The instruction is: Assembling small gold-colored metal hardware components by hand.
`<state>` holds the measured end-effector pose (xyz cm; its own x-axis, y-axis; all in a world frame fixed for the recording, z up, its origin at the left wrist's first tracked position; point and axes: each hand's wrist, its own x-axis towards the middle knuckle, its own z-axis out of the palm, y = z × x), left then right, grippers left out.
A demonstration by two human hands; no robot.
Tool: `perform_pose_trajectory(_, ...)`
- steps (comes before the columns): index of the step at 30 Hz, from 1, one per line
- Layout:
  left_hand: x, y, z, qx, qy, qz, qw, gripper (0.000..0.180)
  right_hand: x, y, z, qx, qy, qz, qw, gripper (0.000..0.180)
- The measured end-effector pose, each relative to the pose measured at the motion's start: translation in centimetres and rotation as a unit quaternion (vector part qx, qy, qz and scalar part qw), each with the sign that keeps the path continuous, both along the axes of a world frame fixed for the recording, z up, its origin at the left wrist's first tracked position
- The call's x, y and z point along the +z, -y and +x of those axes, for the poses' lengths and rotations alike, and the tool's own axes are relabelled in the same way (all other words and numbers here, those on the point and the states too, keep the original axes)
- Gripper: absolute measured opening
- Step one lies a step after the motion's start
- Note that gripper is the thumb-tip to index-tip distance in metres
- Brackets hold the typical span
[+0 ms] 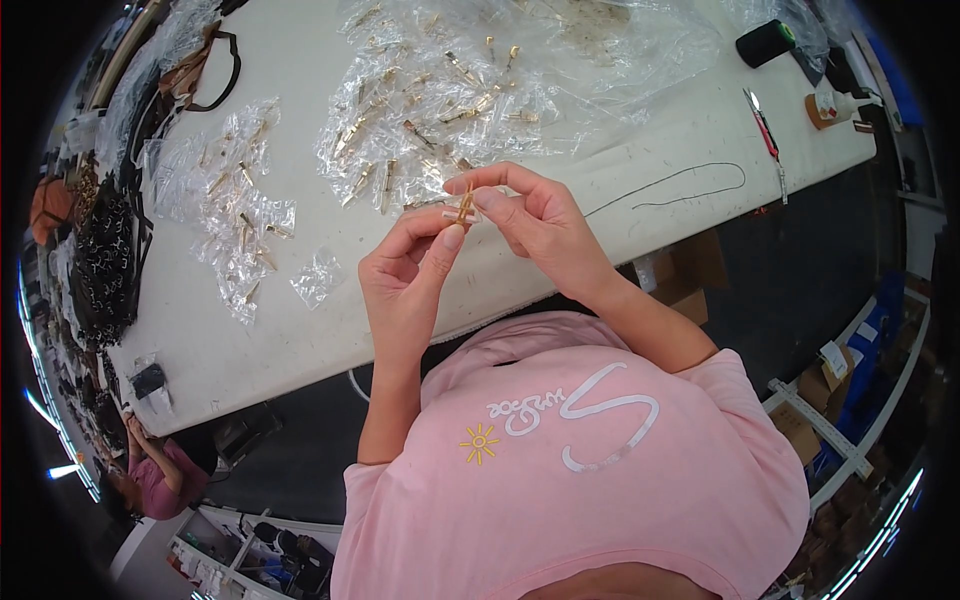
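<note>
Small gold piece (464, 207) is held over the table (250, 368), in from its near edge, approx. mid-length. Metal by the look — prob. light, stiff, not fragile, though the finish may mark. Smooth + tiny, so slip btwn fingertips is the likely fault. Best taken by the long sides in a fingertip pinch, w/ one end left free. Exact shape can't be told: too small, partly covered by fingers.

Left hand (405, 290): thumb + index pinched on the lower end, other fingers curled. Right hand (545, 220): thumb + index tips closed on the upper end AFAICT, index arched across; contact pts partly hidden. Forearms are angled in from the table's near side, hands tilted toward each other.

Further out: clear bags (440, 105) w/ gold fittings are spread on the table's far middle, more bagged fittings (240, 190) on its left. Dark thread (690, 168) is looped on the table's right; red-handled cutter (768, 140), spool (765, 44) + bottle (836, 108) are set twd its right end.
</note>
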<state>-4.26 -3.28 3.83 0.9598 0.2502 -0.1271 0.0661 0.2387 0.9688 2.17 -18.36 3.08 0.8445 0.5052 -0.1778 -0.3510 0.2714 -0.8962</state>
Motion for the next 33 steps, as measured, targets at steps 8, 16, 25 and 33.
perform_pose_trajectory(8,0.6,-0.3,-0.7,-0.036,0.040,0.153,0.987,0.012,-0.1,1.9,1.6,0.036,0.096,-0.104,0.989,0.015)
perform_pose_trajectory(16,-0.2,-0.7,-1.2,-0.054,0.023,0.187,0.981,0.010,0.6,1.7,1.4,-0.001,0.035,-0.043,0.998,0.013)
perform_pose_trajectory(25,0.4,-0.2,-1.2,-0.055,0.000,0.152,0.987,0.015,0.4,1.9,1.1,0.029,0.075,-0.071,0.994,0.014)
perform_pose_trajectory(33,1.0,1.3,-0.9,-0.009,-0.005,0.006,1.000,0.024,0.3,1.5,0.7,-0.013,0.072,-0.032,0.997,0.017)
